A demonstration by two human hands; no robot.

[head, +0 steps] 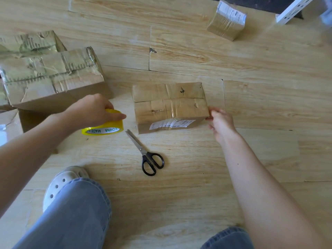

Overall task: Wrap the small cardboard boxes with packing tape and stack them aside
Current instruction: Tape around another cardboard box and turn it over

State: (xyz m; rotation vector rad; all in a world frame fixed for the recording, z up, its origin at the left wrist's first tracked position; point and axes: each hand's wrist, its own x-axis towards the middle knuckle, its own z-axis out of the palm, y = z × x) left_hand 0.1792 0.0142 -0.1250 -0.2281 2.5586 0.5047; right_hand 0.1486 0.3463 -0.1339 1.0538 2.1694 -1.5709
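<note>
Cardboard box (pixel 169 105) taped, creased, label on its near side; right hand (pixel 220 123) fingers loosely apart touching its corner; left hand (pixel 93 110) clamped on tape roll (pixel 106 129)

"MADE IN CHINA", partly hidden, is printed in green on the white inner core of the yellow tape roll (pixel 103 129). Shipping-label print on the boxes cannot be read.

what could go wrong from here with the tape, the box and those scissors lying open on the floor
1. The scissors lie on the floor between the hands, blades pointing toward the tape roll; an arm sweeping across could catch them.
2. The right hand only touches the corner of the box, so the box may slide when tape is pulled.
3. The left hand grips the roll from above; the free tape end is not visible and may be hard to find.
</note>
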